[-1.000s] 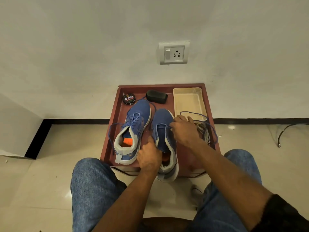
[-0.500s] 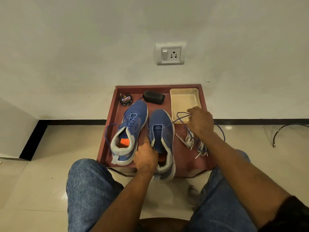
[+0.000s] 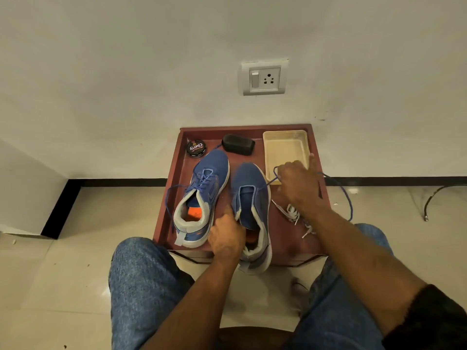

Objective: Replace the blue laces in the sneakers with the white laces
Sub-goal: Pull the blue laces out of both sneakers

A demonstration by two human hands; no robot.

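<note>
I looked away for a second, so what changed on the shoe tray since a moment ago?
The right hand, gripping the blue lace, pulled it rightward off the right sneaker, toward the beige tray, uncovering the white laces. The left hand kept holding that sneaker; the left sneaker stayed laced.

left grip (image 3: 228, 239): curled, clasping | right grip (image 3: 299, 183): fisted, pinching

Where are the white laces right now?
In the head view, the white laces lie bundled on the red tray's right side, beside the unlaced right sneaker and under the right hand's wrist.
</note>
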